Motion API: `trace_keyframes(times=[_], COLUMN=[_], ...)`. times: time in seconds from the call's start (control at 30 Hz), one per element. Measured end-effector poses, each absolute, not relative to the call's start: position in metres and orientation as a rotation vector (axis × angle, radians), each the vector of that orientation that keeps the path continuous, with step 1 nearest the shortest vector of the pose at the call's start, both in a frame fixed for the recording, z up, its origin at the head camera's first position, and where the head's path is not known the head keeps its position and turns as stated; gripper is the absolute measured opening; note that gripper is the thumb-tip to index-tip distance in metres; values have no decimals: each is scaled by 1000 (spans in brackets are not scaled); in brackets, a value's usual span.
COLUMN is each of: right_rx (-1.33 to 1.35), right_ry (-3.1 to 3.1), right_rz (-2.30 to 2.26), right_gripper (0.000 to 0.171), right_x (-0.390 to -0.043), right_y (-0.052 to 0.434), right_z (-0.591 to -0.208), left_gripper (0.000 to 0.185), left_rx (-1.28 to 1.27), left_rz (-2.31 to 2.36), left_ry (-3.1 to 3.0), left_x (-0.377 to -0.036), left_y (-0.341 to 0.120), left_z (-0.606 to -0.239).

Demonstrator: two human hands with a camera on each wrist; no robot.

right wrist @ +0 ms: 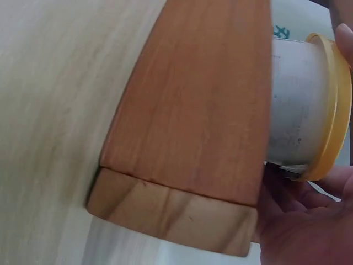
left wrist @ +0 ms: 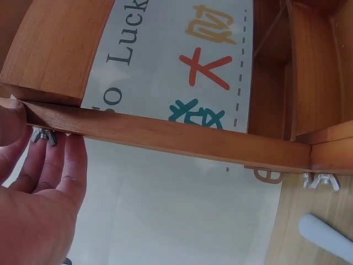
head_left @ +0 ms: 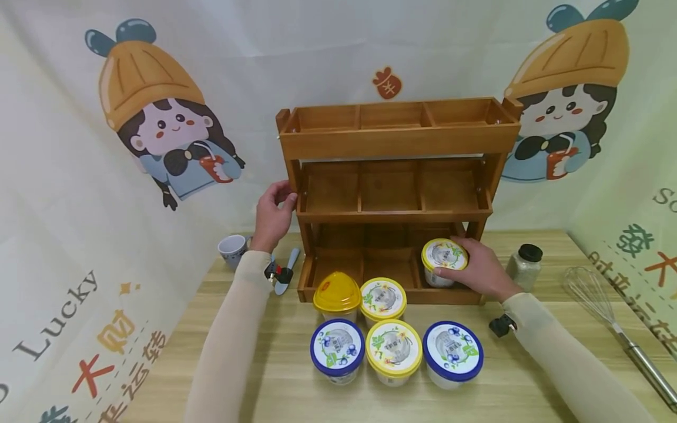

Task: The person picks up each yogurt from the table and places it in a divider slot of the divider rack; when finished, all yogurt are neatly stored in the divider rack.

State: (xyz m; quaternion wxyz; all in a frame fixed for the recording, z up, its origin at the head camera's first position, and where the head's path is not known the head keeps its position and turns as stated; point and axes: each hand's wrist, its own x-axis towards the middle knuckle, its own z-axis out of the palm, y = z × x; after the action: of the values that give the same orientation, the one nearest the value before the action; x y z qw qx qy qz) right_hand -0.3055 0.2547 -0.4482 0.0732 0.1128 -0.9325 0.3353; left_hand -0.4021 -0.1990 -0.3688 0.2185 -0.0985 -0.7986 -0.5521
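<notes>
A three-tier wooden shelf rack (head_left: 396,216) stands against the backdrop. My left hand (head_left: 273,214) holds its left side post at the middle tier; in the left wrist view the thumb lies over the post (left wrist: 165,135) and the fingers reach below, near a wing nut (left wrist: 44,135). With my right hand (head_left: 483,267) I grip a yellow-lidded tub (head_left: 444,255) at the bottom tier's right compartment. The right wrist view shows its white side (right wrist: 298,102) behind the rack's front board (right wrist: 193,105), with the hand (right wrist: 314,221) round the lid rim.
In front of the rack stand yellow-lidded tubs (head_left: 394,348), blue-lidded tubs (head_left: 337,348) and one with a domed yellow lid (head_left: 337,292). A mug (head_left: 233,249) and spatula (head_left: 287,271) lie left; a black-capped jar (head_left: 525,267) and whisk (head_left: 616,329) are at right.
</notes>
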Motion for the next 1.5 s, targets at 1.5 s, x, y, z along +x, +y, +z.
trace_keyframes(times=[1.5], right_rx=[503], right_ry=[-2711], right_rz=[983], right_gripper=[70], right_x=[-240], right_y=[273], right_z=[-438], left_gripper=[40], left_rx=[-384], left_rz=[-1601], left_ry=[-2268], left_x=[-407], left_y=[-207], left_z=[-364])
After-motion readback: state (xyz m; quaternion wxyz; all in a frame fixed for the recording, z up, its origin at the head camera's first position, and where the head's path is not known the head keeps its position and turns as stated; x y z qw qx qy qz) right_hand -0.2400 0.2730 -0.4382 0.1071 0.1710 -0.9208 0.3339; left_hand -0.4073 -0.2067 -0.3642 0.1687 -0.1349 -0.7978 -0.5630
